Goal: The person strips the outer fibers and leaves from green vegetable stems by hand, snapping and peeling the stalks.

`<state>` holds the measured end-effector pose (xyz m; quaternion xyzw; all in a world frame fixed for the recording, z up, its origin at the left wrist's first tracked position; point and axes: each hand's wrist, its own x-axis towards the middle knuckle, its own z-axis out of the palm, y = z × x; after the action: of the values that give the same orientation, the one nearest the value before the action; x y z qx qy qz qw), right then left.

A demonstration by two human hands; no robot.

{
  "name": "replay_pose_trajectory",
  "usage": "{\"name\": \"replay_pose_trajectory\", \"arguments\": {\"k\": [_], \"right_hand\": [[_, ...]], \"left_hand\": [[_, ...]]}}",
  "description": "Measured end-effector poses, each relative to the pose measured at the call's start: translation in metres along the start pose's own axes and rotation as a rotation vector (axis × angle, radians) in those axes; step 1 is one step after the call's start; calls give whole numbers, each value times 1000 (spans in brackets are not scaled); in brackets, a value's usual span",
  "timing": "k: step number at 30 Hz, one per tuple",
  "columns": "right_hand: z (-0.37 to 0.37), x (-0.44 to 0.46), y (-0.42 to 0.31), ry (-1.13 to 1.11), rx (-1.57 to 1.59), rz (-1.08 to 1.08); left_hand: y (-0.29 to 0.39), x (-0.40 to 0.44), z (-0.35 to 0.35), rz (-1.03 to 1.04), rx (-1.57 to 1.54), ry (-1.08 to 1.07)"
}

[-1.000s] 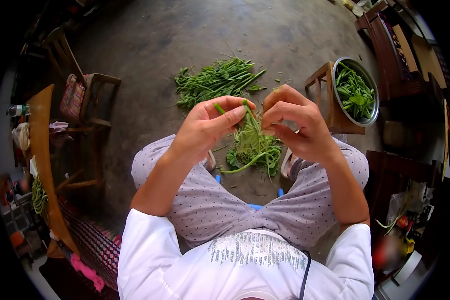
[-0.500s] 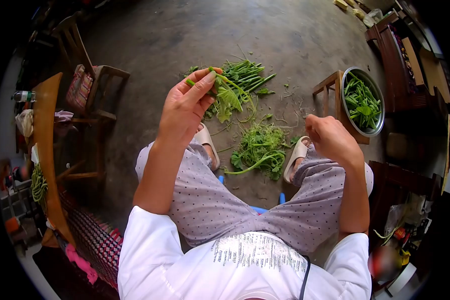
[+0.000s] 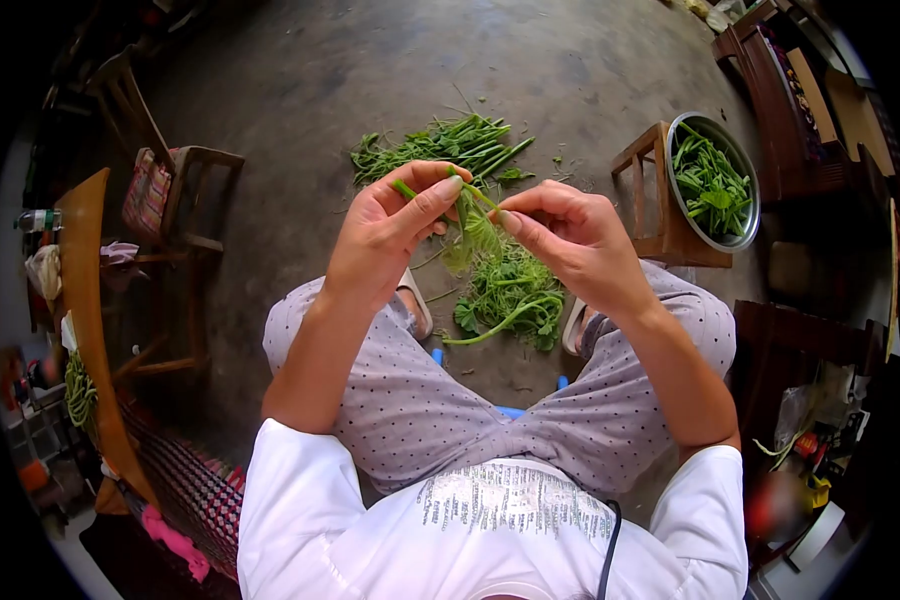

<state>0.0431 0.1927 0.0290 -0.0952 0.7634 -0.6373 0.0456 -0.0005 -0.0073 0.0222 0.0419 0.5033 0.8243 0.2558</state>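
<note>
My left hand (image 3: 390, 225) pinches a leafy green stem (image 3: 478, 232) between thumb and fingers, with a cut green end showing above the hand. From the right, my right hand (image 3: 580, 245) closes thumb and forefinger on the same stem's thin upper part. Its pale leaf hangs between the two hands. Beyond them on the floor lies a bundle of green stems (image 3: 490, 140). Below, between my feet, sits a heap of stringy greens and leaves (image 3: 515, 295).
A metal basin (image 3: 755, 215) of cut greens rests on a wooden stool (image 3: 650, 165) at the right. A wooden chair (image 3: 205, 160) and a table edge (image 3: 90, 260) stand at the left. Dark wooden furniture (image 3: 770, 95) lines the right side.
My right hand has moved left and up from above my knee to pinch the stem. The left hand has shifted slightly and keeps its hold.
</note>
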Motion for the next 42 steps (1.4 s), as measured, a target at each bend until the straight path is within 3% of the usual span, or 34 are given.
{"name": "replay_pose_trajectory", "arguments": {"k": [5,15,25,27,29,34,42], "right_hand": [[-2,0,-5,-4,270,204],[0,-2,-3,179,180,118],[-1,-2,-12,72,344,91],[-2,-3,-12,71,352,92],[-2,-2,-13,60,387,111],[-4,-1,-5,48,329,106],[2,-1,-2,10,268,145]], "left_hand": [[-2,0,1,7,18,23],[-11,1,7,13,135,-14],[-12,3,10,71,185,32],[-12,1,15,215,209,-41],[-12,-3,16,220,277,-39],[-16,-4,20,254,413,-15],[-19,-2,20,303,380,-46]]}}
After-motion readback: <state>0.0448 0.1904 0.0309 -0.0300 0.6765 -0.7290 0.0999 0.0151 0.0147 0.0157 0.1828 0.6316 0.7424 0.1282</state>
